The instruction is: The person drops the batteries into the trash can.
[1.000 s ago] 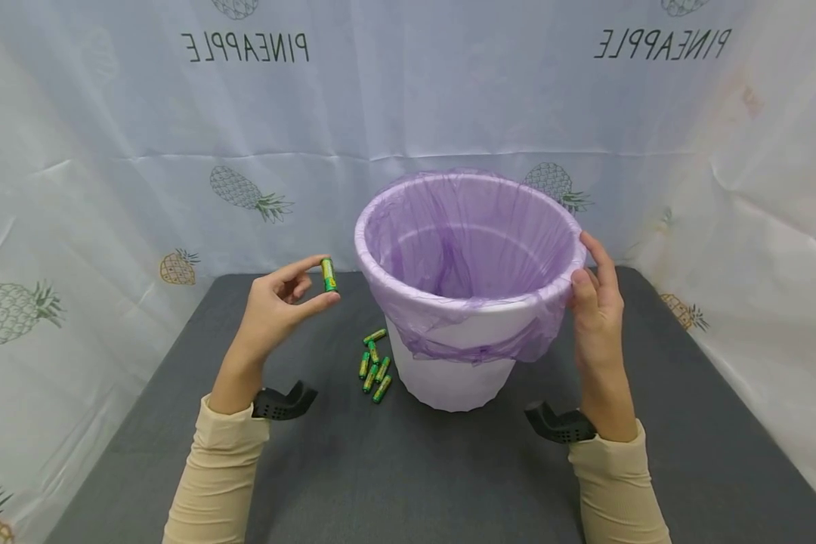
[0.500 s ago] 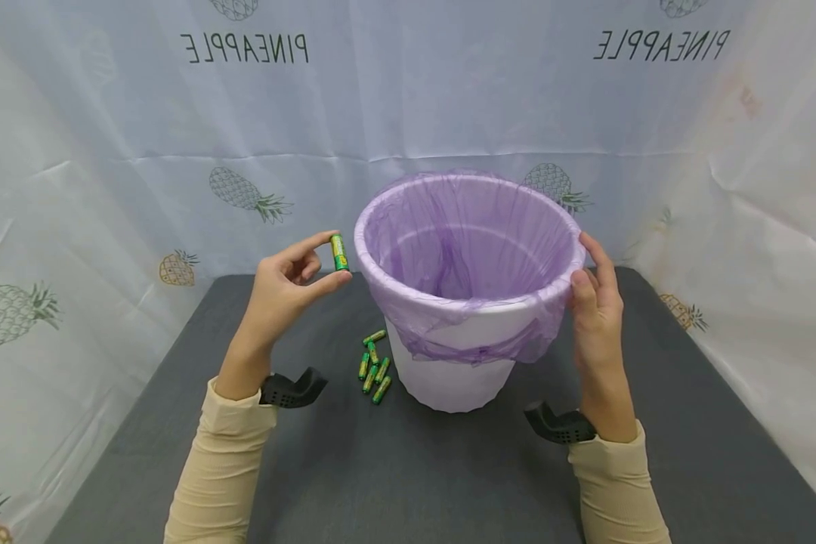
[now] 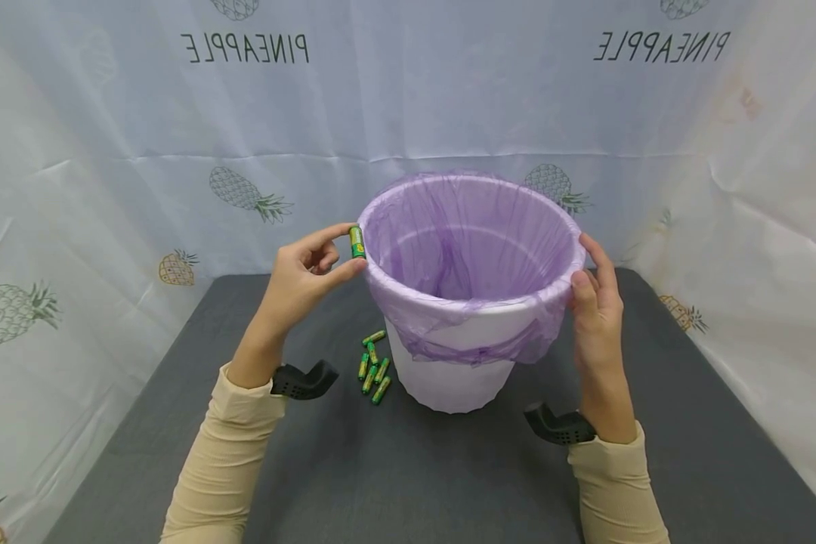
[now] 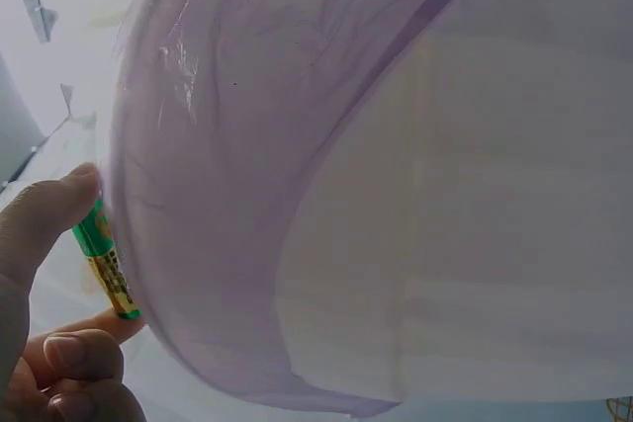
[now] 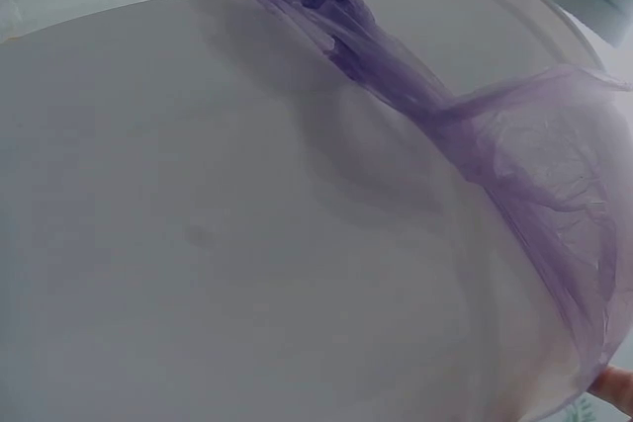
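Note:
In the head view my left hand (image 3: pixel 302 276) pinches a small green and yellow battery (image 3: pixel 357 242) between thumb and forefinger. It is upright, right at the left rim of a white trash bin (image 3: pixel 449 385). The left wrist view shows the same battery (image 4: pixel 107 259) beside the lined rim. A thin purple bag (image 3: pixel 483 353) lines the bin and folds over its rim. At the bin's right rim, my right hand (image 3: pixel 597 317) touches the outside with thumb and forefinger extended. Only a fingertip (image 5: pixel 615 387) of it appears in the right wrist view.
Several more batteries (image 3: pixel 374 366) lie on the dark grey table (image 3: pixel 408 476), close to the left of the bin's base. A pale curtain (image 3: pixel 408 91) with pineapple prints hangs behind and at both sides. Each wrist wears a black camera mount (image 3: pixel 306 380).
My left hand has moved up and to the right with the battery, from beside the bin to its left rim. My right hand and the batteries on the table have stayed put.

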{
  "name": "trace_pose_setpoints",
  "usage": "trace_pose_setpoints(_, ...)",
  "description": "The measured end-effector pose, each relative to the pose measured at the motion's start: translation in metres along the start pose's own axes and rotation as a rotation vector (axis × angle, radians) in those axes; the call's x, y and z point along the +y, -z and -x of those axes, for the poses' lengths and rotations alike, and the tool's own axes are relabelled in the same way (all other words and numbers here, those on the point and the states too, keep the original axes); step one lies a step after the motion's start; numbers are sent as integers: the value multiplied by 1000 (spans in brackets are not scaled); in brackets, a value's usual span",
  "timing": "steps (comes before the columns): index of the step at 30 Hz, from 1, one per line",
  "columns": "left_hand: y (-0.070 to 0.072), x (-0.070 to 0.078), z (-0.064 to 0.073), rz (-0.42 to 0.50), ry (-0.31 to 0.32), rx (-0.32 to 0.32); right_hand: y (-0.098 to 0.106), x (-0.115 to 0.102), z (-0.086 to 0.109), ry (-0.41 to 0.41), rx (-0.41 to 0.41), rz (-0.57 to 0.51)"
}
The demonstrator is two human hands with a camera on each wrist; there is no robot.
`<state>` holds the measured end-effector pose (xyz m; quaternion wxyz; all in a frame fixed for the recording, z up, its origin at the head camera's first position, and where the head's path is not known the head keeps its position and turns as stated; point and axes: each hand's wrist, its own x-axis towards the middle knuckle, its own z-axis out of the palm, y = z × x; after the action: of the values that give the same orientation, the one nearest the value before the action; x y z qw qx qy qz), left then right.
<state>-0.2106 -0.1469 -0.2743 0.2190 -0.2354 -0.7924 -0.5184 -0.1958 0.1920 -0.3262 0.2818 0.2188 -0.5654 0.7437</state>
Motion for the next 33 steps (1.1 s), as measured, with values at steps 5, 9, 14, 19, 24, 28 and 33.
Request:
trace_pose_setpoints(5, -5, 1, -3, -4, 0, -19, 1, 1, 0, -19, 26, 33)
trace_pose_setpoints(9, -7, 1, -4, 3, 28, -40, 1, 1, 1, -19, 25, 42)
trace_pose_setpoints(14, -8, 0, -4, 16, 66, -61, 0, 0, 1, -8, 12, 40)
trace_pose_setpoints(19, -8, -2, -5, 39, 74, -69, 0, 0, 0, -5, 12, 37)
trace_pose_setpoints(24, -9, -5, -4, 58, 65, -73, 0, 0, 0, -6, 26, 60)
trace_pose_setpoints(28, -10, -6, -2, 85, 34, -68, 0, 0, 0, 2, 17, 60)
trace_pose_setpoints(33, -9, -9, 3, 114, -21, -31, 0, 0, -1, 3, 13, 52)
